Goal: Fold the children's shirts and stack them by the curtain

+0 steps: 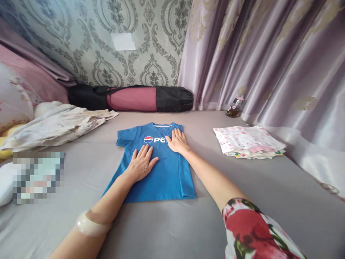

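A blue T-shirt (161, 176) with a round red, white and blue logo and white letters lies spread on a grey sheet, its neck pointing away from me. Its left sleeve sticks out, while the right side is folded inward along a lengthwise strip. My left hand (141, 165) rests flat on the middle of the shirt, just below the logo, fingers spread. Near the right shoulder, my right hand (177, 141) lies flat with fingers stretched out, covering part of the lettering. Neither hand grasps the cloth.
A stack of folded printed cloths (248, 140) lies at the right, with a small bottle (235, 107) behind it. Along the wall runs a black and pink rolled bag (132, 99). Rumpled pale cloth (67, 122) lies at the left, near a blurred-out item (40, 178).
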### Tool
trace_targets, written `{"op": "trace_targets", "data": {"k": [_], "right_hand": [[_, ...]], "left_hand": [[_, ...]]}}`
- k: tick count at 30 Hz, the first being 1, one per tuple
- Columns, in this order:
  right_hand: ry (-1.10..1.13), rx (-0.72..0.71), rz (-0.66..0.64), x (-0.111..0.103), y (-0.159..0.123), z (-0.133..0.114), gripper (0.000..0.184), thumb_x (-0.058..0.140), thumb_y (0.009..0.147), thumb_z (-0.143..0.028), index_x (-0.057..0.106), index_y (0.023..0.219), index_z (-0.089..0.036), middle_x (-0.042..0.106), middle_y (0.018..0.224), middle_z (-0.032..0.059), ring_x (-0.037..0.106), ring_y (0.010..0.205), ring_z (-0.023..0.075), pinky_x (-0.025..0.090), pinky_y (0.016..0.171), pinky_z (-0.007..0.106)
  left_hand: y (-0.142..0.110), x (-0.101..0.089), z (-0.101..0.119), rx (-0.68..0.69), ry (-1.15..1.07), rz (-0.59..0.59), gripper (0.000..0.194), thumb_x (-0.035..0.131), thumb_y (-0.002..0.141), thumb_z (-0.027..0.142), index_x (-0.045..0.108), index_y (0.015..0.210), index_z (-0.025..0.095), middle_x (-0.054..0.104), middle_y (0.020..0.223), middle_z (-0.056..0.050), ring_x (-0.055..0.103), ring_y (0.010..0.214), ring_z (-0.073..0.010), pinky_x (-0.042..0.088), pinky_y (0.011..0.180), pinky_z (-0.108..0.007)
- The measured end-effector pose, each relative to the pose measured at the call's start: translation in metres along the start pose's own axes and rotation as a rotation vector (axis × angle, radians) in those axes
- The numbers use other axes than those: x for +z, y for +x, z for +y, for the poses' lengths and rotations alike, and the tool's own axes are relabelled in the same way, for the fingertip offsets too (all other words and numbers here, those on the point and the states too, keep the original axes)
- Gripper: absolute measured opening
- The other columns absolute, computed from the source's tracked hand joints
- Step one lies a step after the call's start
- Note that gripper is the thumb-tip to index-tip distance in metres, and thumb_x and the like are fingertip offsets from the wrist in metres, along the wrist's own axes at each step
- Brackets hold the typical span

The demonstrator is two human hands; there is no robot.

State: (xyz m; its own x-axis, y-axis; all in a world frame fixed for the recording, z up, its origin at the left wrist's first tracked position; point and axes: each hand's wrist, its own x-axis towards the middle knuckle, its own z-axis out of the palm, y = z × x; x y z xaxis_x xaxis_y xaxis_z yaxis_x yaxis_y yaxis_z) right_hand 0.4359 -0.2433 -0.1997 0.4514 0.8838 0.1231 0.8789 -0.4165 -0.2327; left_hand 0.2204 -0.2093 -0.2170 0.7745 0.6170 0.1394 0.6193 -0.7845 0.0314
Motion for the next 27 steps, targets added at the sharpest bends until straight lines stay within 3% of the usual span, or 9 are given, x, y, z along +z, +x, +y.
{"op": "trace_targets", "data": {"k": [5,10,15,20,27], "right_hand": [[-0.002,0.004,0.004,0.007,0.001,0.004,0.075,0.019,0.101,-0.052,0.023,0.154,0.001,0.017,0.163,0.0171,0.011,0.151,0.0271,0.006,0.121,0.042],[-0.001,0.014,-0.046,0.001,0.003,0.002,0.076,0.019,0.101,-0.053,0.022,0.154,0.001,0.015,0.163,0.0172,0.010,0.151,0.0278,0.007,0.121,0.043],[0.043,0.040,0.014,-0.012,0.018,0.001,0.074,0.012,0.101,-0.052,0.040,0.147,-0.001,0.035,0.156,0.0199,0.028,0.145,0.0288,0.014,0.119,0.046],[-0.004,0.113,0.064,-0.008,0.038,0.007,0.072,0.018,0.102,-0.049,0.026,0.152,0.002,0.021,0.161,0.0193,0.015,0.150,0.0289,0.010,0.120,0.044],[-0.034,0.140,0.036,0.003,0.044,0.013,0.073,0.016,0.101,-0.048,0.026,0.152,0.002,0.021,0.162,0.0187,0.017,0.149,0.0296,0.012,0.120,0.042]], "left_hand": [[-0.001,0.001,-0.004,0.007,0.009,0.019,0.066,0.028,0.100,0.052,0.036,0.151,0.012,0.030,0.159,-0.016,0.024,0.149,-0.0295,0.022,0.119,-0.051],[-0.003,-0.001,-0.012,-0.076,0.029,0.040,0.066,0.028,0.100,0.052,0.039,0.149,0.009,0.034,0.157,-0.018,0.027,0.147,-0.0312,0.025,0.118,-0.051],[-0.003,-0.001,-0.018,-0.179,0.060,0.064,0.067,0.029,0.099,0.050,0.041,0.148,0.005,0.036,0.154,-0.023,0.029,0.146,-0.0340,0.025,0.117,-0.053],[-0.002,0.003,-0.019,-0.200,0.063,0.083,0.067,0.028,0.099,0.050,0.041,0.148,0.006,0.037,0.154,-0.022,0.030,0.146,-0.0347,0.027,0.116,-0.054],[-0.001,0.004,-0.018,-0.246,0.035,0.076,0.069,0.028,0.099,0.055,0.040,0.149,0.009,0.035,0.155,-0.024,0.028,0.146,-0.0385,0.028,0.115,-0.055]]}}
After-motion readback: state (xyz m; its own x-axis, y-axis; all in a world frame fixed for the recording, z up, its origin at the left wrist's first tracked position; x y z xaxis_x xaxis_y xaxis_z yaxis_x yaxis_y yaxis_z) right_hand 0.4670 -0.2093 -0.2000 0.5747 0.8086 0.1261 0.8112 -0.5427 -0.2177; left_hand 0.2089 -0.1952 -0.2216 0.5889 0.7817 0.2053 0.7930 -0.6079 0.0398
